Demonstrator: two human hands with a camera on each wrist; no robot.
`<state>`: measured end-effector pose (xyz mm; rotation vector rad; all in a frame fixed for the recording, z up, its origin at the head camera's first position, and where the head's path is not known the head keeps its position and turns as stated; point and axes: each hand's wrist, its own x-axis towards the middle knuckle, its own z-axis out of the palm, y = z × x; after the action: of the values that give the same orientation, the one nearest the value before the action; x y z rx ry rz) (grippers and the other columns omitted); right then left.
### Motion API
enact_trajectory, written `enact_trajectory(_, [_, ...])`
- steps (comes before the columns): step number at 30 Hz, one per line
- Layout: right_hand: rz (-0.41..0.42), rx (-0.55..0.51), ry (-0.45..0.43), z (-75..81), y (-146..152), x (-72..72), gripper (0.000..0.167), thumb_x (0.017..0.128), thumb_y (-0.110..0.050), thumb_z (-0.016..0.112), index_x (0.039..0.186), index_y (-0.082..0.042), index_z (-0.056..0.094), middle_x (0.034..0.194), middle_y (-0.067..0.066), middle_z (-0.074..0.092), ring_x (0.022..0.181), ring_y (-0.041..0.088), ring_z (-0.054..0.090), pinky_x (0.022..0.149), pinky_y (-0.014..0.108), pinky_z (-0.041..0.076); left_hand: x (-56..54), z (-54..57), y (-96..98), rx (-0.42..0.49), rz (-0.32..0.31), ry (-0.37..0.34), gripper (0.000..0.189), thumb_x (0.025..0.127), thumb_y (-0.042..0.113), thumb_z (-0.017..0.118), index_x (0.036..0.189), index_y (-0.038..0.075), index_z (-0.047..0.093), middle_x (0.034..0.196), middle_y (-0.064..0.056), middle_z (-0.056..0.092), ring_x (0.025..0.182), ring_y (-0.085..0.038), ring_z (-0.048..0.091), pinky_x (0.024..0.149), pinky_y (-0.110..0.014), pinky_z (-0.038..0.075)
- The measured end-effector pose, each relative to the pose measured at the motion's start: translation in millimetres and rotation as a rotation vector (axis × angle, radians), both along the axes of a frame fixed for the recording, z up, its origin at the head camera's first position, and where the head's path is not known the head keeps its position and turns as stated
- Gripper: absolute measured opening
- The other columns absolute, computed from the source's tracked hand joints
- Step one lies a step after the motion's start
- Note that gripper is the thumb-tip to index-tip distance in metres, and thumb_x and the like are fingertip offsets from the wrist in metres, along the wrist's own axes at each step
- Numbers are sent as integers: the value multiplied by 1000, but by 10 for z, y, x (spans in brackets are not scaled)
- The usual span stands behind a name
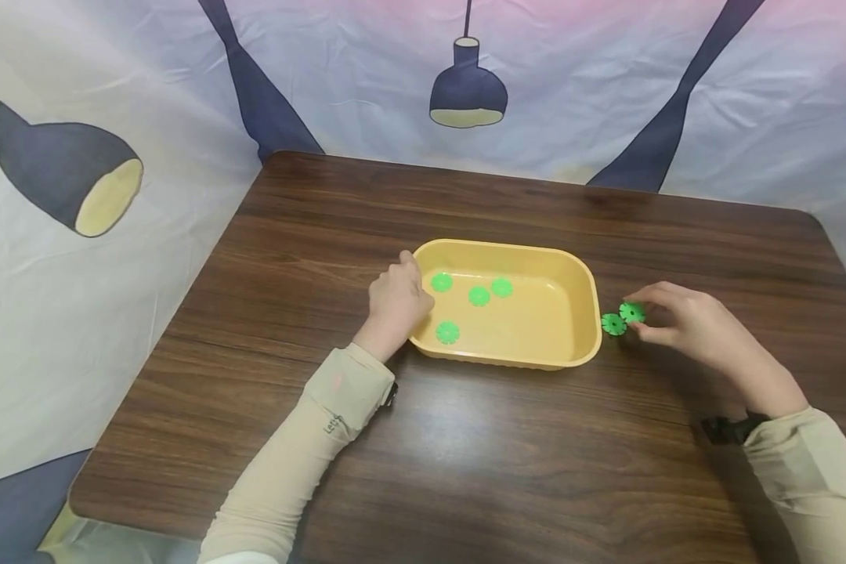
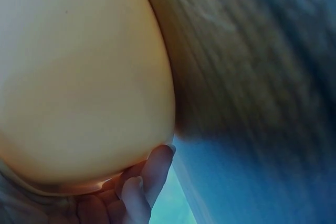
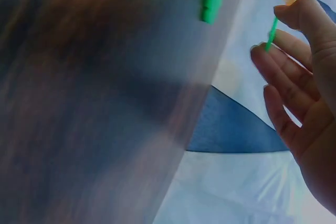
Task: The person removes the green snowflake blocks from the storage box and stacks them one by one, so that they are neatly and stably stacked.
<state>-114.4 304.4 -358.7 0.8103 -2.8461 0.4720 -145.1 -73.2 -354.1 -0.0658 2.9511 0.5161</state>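
Note:
My left hand [image 1: 397, 304] grips the left end of a yellow plastic tray [image 1: 518, 333]. In the left wrist view the tray's smooth side [image 2: 86, 87] fills much of the picture, with curled fingers [image 2: 157, 169] at its edge. Several green notched plastic discs [image 1: 448, 332] lie spread over the tray's left half. Beyond the tray's right end, my right hand [image 1: 698, 325] pinches one green disc [image 1: 632, 312] between thumb and fingers. The right wrist view shows this disc [image 3: 272, 34] edge-on. Another green disc [image 1: 613, 324] lies on the table between that hand and the tray.
A dark wood-grain table [image 1: 465, 454] carries the tray. Behind it and along the left side hangs a pale cloth [image 1: 366, 102] printed with dark lamps and drapes. Both forearms reach in from the front, the right one beside the tray.

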Motion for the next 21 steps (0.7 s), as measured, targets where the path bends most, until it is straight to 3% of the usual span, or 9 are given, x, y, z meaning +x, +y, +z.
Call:
enact_trajectory(8, [68,92,-51,-70,-12,-26,37,68,-14,81,101,-8,65,91,1,64,74,15,61,61,39,49,-3,-8,5,0,6,7,32,73,8,57,100,3,41,71,-12,58,63,-27,61,54,-40,48])
enact_trajectory(16, [158,93,-11,-118,-34,-86,35,66,-13,81,97,-7,65,89,0,64,69,11,59,60,36,49,-8,2,4,5,8,1,33,73,8,58,101,2,41,71,-12,58,63,-26,60,53,-39,48])
enact_trajectory(21, [158,97,-25,-122,-60,-95,35,67,-13,81,97,-7,66,91,1,65,71,12,60,60,36,50,-7,4,2,6,6,1,34,73,9,60,102,2,42,72,-13,59,64,-27,61,54,-40,49])
